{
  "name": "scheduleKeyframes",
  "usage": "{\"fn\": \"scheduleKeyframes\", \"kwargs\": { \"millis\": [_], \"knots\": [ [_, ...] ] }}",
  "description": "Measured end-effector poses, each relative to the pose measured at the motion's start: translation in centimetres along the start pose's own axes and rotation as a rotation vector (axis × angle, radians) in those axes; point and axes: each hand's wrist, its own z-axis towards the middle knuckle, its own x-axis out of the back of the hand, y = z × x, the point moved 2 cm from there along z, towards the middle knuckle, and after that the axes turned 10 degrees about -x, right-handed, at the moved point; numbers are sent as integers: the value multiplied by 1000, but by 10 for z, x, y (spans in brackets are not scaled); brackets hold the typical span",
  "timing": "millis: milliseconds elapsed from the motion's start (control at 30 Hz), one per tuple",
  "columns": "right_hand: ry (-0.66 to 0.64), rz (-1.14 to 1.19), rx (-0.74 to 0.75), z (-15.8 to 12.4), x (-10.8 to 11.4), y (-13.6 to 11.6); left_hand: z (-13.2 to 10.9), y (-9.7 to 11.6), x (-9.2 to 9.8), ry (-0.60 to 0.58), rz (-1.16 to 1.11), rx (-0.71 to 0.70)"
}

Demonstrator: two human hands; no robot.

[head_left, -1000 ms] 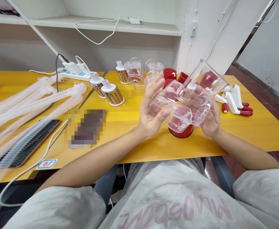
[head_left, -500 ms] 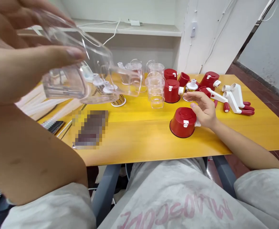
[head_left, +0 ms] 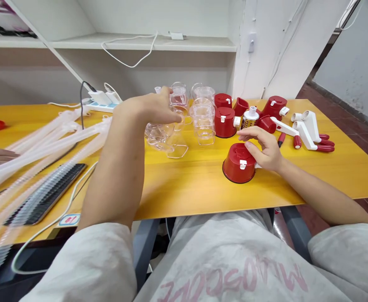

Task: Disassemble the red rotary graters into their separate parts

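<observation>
My left hand [head_left: 154, 110] is stretched forward over the yellow table [head_left: 186, 184], fingers closed on a clear plastic housing [head_left: 166, 138] that rests on the tabletop beside other clear housings [head_left: 203, 119]. My right hand [head_left: 262, 147] lies on the white side tab of a red base [head_left: 238, 162] that sits mouth down near the table's front edge, fingers curled against it. A perforated metal drum [head_left: 250, 118] with a white cap stands just behind that hand.
More red bases [head_left: 224, 121] and white cranks with red handles [head_left: 309, 130] lie at the back right. Corrugated translucent tubes [head_left: 35, 142], a dark keyboard [head_left: 45, 195] and a power strip [head_left: 100, 98] fill the left table. A white shelf runs behind.
My left hand has swung the clear housing down from close to the camera onto the table among the other clear parts. The right hand has stayed at the red base.
</observation>
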Motion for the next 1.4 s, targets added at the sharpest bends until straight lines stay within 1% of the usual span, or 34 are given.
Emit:
{"fn": "scheduleKeyframes", "kwargs": {
  "millis": [67, 133, 233, 300, 333, 400, 500, 533, 567, 667, 733, 767, 833, 900, 1033, 1133, 1200, 1267, 1300, 1367, 1400],
  "knots": [
    [-1, -13, 43, 0, 0, -2, 2, -16, -2, -42, -47, 170],
    [1, -19, 76, 0, 0, -4, 6, -21, -3, -30, -75, 273],
    [8, -25, 84, 1, 1, -4, 14, -14, -6, 39, -155, 393],
    [14, -32, 85, 1, 1, -4, 16, -4, -8, 106, -193, 467],
    [19, -36, 86, 1, 2, -4, 14, 2, -8, 146, -175, 483],
    [26, -43, 90, 1, 2, -4, 4, 16, -6, 208, -66, 438],
    [27, -42, 106, 1, 2, -4, -24, 35, 6, 229, 137, 253],
    [27, -40, 109, 1, 2, -4, -34, 37, 11, 206, 173, 225],
    [28, -38, 110, 1, 2, -4, -45, 38, 15, 153, 176, 211],
    [34, -33, 109, 2, 2, -3, -70, 30, 21, -17, 120, 198],
    [33, -32, 118, 2, 2, -3, -79, 21, 19, -59, 69, 142],
    [32, -33, 120, 2, 2, -3, -81, 18, 16, -52, 41, 99],
    [24, -41, 113, 2, 2, -4, -80, 14, 8, -8, -25, 19],
    [17, -49, 96, 1, 2, -4, -76, 17, -3, 48, -62, -16],
    [20, -51, 97, 1, 2, -3, -70, 29, -24, 124, -78, -5],
    [-2, -39, 116, 1, 3, -2, -69, 32, -32, 165, -94, -24],
    [-56, -41, 115, 2, 5, -1, -69, 28, -32, 187, -120, -26],
    [-144, -56, 111, 3, 8, 0, -70, 21, -26, 238, -159, -15],
    [-190, -65, 111, 3, 10, 1, -71, 16, -20, 303, -177, -8],
    [-266, -78, 113, 4, 12, 2, -74, 2, -6, 470, -205, 19],
    [-294, -80, 114, 4, 13, 2, -75, -7, 0, 521, -219, 45]
  ]
}}
